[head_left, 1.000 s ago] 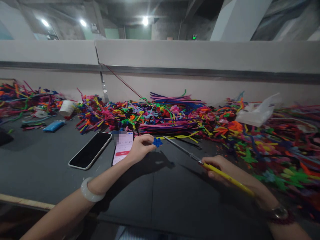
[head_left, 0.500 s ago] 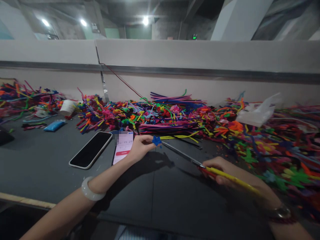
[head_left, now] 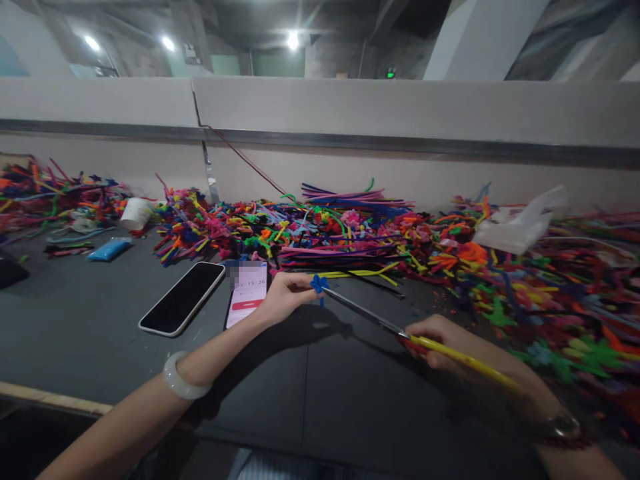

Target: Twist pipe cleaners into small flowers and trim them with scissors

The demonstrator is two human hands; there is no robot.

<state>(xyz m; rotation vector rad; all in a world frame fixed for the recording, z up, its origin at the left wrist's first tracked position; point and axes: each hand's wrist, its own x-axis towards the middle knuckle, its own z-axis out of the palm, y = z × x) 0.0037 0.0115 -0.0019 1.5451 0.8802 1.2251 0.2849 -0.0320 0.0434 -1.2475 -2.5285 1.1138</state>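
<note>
My left hand (head_left: 286, 297) is closed in a pinch on a small blue pipe-cleaner flower (head_left: 319, 285), held above the dark tabletop. A short blue end hangs below the flower. My right hand (head_left: 440, 343) is wrapped round the yellow and red handles of long-nose pliers (head_left: 367, 312). Their thin metal jaws point left, and the tips meet the flower's right side. Whether the tips grip it or only touch it, I cannot tell. Right behind my left fingers lie a few yellow pipe cleaners (head_left: 350, 273).
A dark phone (head_left: 183, 299) and a lit phone (head_left: 249, 293) lie left of my left hand. Heaps of coloured pipe cleaners (head_left: 345, 230) line the back and right. A paper cup (head_left: 135, 213), a blue packet (head_left: 109, 249) and a white plastic bag (head_left: 520, 223) are among them.
The blue flower and my left fingers have shifted slightly right. Its blue end now shows hanging beneath, and the plier tips reach the flower. The jaws look closer together.
</note>
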